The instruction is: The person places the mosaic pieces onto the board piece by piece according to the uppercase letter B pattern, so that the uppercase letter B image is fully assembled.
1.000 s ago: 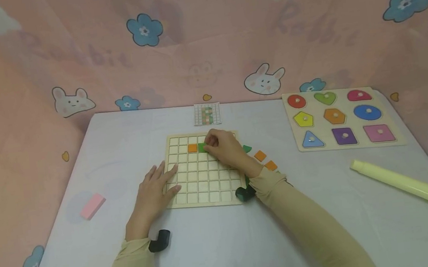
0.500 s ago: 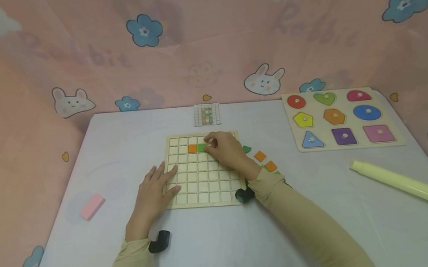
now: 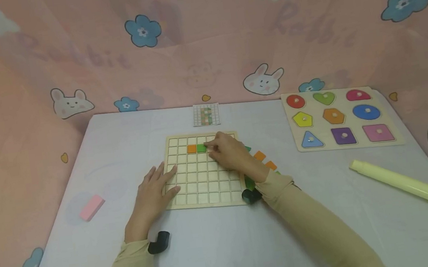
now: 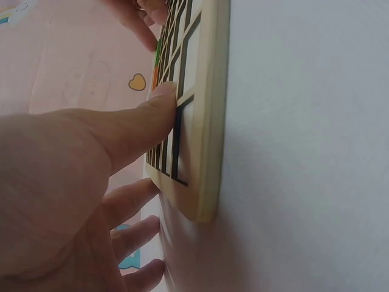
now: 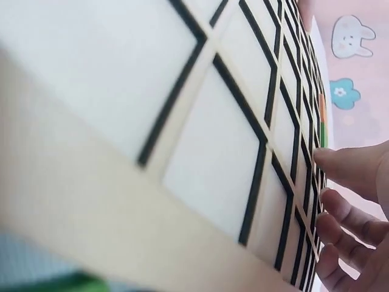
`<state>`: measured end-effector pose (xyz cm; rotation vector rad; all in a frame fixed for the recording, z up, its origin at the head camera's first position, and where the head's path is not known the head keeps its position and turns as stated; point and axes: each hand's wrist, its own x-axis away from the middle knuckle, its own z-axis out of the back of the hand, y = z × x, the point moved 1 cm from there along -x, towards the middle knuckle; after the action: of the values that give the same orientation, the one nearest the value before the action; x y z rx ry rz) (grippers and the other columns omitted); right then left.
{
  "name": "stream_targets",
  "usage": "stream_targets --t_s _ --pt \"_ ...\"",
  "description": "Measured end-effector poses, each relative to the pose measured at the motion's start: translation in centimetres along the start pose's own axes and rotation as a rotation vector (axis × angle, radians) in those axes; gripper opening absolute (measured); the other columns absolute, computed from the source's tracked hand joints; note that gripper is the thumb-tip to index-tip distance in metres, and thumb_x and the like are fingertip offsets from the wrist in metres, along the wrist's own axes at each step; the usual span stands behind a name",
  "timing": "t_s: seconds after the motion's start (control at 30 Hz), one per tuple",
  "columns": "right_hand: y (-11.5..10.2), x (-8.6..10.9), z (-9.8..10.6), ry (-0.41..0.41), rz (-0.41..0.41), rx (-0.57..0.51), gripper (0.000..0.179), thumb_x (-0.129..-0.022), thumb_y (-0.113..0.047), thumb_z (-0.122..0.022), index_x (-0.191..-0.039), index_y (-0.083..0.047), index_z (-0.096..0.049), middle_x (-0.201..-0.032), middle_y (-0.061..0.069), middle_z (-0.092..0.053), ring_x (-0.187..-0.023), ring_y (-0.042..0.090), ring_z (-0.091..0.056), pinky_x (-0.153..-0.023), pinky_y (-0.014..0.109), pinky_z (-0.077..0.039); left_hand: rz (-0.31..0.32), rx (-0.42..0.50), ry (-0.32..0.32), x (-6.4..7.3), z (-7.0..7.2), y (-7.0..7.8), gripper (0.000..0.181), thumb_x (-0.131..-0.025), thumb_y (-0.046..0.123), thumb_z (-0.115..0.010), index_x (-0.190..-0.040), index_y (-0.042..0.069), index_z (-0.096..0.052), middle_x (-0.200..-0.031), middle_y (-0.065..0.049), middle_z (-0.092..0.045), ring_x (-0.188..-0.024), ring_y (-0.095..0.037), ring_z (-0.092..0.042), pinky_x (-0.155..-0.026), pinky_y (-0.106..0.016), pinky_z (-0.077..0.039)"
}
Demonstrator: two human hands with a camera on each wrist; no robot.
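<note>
A wooden grid board (image 3: 205, 201) of square cells lies flat on the table. In its second row an orange square tile (image 3: 192, 148) sits beside a green square tile (image 3: 201, 147). My right hand (image 3: 229, 151) is over the upper right of the board, its index fingertip at the green tile's right edge, pressing there; the thumb stands apart from it. The right wrist view shows the other fingers (image 5: 349, 234) loosely bent near the grid. Spread along the board's left edge, my left hand (image 3: 151, 200) rests its thumb (image 4: 143, 125) on the frame, with fingertips reaching the tabletop.
Several loose orange tiles (image 3: 259, 156) and green pieces lie right of the board, partly hidden by the right arm. A small pattern card (image 3: 206, 115) is behind it. A shape puzzle (image 3: 344, 123), a pale yellow tube (image 3: 412, 186) and a pink block (image 3: 92, 207) lie farther out.
My right hand's thumb has come away from the green tile, and its index finger now points straighter at the tile's edge. The left hand stays in place.
</note>
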<state>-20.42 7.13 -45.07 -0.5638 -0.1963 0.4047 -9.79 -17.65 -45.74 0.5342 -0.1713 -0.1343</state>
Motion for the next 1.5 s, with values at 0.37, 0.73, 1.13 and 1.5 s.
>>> stream_targets --t_s 0.37,0.73,1.13,1.5 --pt "2.2 1.9 2.9 -0.064 -0.041 0.007 0.041 -0.100 -0.013 -0.073 -0.140 -0.003 -0.069 -0.117 0.015 -0.064 -0.102 0.026 -0.055 -0.082 0.036 -0.052 0.006 0.016 -0.018 -0.1 0.2 0.1 0.064 -0.103 0.026 -0.069 -0.161 0.014 -0.046 -0.175 -0.021 -0.024 -0.161 -0.052 -0.017 -0.122 -0.079 -0.021" --pt "5.2 3.8 5.2 -0.105 -0.136 -0.074 0.041 -0.095 -0.006 -0.076 -0.134 -0.001 -0.063 -0.131 0.021 -0.064 -0.122 0.036 -0.060 -0.109 0.051 -0.052 -0.003 -0.001 -0.008 -0.2 0.1 0.0 0.064 -0.103 0.027 -0.070 -0.161 0.015 -0.047 -0.174 -0.021 -0.026 -0.161 -0.052 -0.019 -0.120 -0.079 -0.024" --pt "6.2 3.8 4.8 -0.060 -0.167 -0.057 0.030 -0.095 -0.005 -0.078 -0.123 0.001 -0.070 -0.124 0.020 -0.065 -0.114 0.034 -0.060 -0.105 0.047 -0.053 0.002 0.020 -0.010 0.0 0.0 -0.1 0.064 -0.103 0.027 -0.070 -0.161 0.014 -0.046 -0.175 -0.021 -0.025 -0.161 -0.051 -0.017 -0.123 -0.078 -0.022" --pt "6.8 4.0 4.6 0.043 -0.097 -0.134 0.022 -0.098 0.000 -0.070 -0.121 -0.001 -0.067 -0.105 0.016 -0.067 -0.095 0.029 -0.058 -0.085 0.039 -0.050 0.010 0.023 -0.015 -0.1 -0.1 -0.1 0.064 -0.103 0.027 -0.070 -0.162 0.015 -0.046 -0.175 -0.020 -0.024 -0.162 -0.051 -0.016 -0.124 -0.077 -0.020"
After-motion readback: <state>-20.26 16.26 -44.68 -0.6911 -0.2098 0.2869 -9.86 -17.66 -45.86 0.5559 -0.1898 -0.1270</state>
